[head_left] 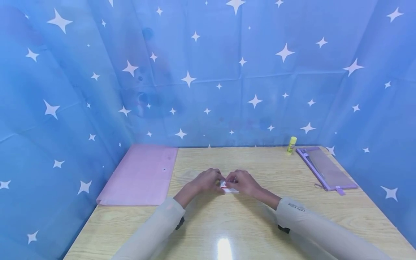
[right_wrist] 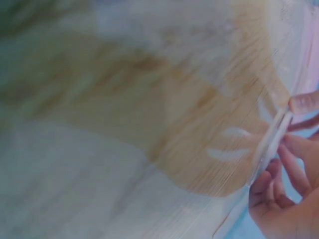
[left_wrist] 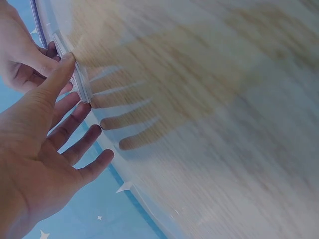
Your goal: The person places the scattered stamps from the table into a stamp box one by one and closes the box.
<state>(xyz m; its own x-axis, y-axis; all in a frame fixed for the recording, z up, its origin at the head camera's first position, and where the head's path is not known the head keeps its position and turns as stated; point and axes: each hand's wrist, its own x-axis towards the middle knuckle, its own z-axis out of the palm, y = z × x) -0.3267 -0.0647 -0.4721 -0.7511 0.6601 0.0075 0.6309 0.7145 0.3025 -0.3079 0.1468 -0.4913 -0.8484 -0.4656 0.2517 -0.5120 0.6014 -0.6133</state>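
A small flat white block (head_left: 231, 190) with a red stripe and dark print lies at the middle of the wooden table, partly covered by fingers. Its kind cannot be made out. My left hand (head_left: 209, 180) holds its left side. In the left wrist view, the thumb and forefinger of my left hand (left_wrist: 55, 124) are at the block's (left_wrist: 82, 84) two ends, and the other fingers spread outward. From the other side my right hand (head_left: 243, 182) grips it with bent fingers. The right wrist view shows my right hand (right_wrist: 286, 194) with curled fingers against the block's pale edge (right_wrist: 271, 144).
On the left of the table (head_left: 201, 231) lies a pink folder (head_left: 139, 177). A yellow glue stick (head_left: 291, 145) stands at the back right, beside a purple zip pouch (head_left: 328, 168). Blue curtains with white stars (head_left: 208, 90) enclose the back and sides.
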